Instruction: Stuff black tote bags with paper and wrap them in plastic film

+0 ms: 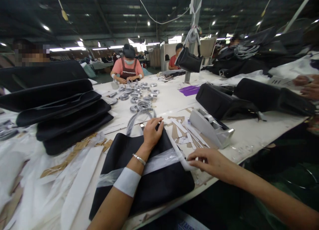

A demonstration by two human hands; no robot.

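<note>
A black bag [161, 183] lies flat at the table's front edge, with a clear plastic band [161, 160] across it and a grey loop handle [132, 122] at its far end. Over the bag's far right corner, my left hand [152, 133] has its fingers bent and closed on the bag's edge; the fingertips are partly hidden. A white strip [176, 150] runs along the bag's right side. My right hand [208, 162] pinches the near end of this strip between thumb and fingers, beside the bag.
A grey tape dispenser [210, 128] stands right of paper scraps [184, 133]. Stacked black bags [72, 113] rise at left, above white wrapping [79, 186]. Coiled grey handles [139, 105] lie mid-table. More black bags [224, 102] sit at right. A co-worker [127, 65] works opposite.
</note>
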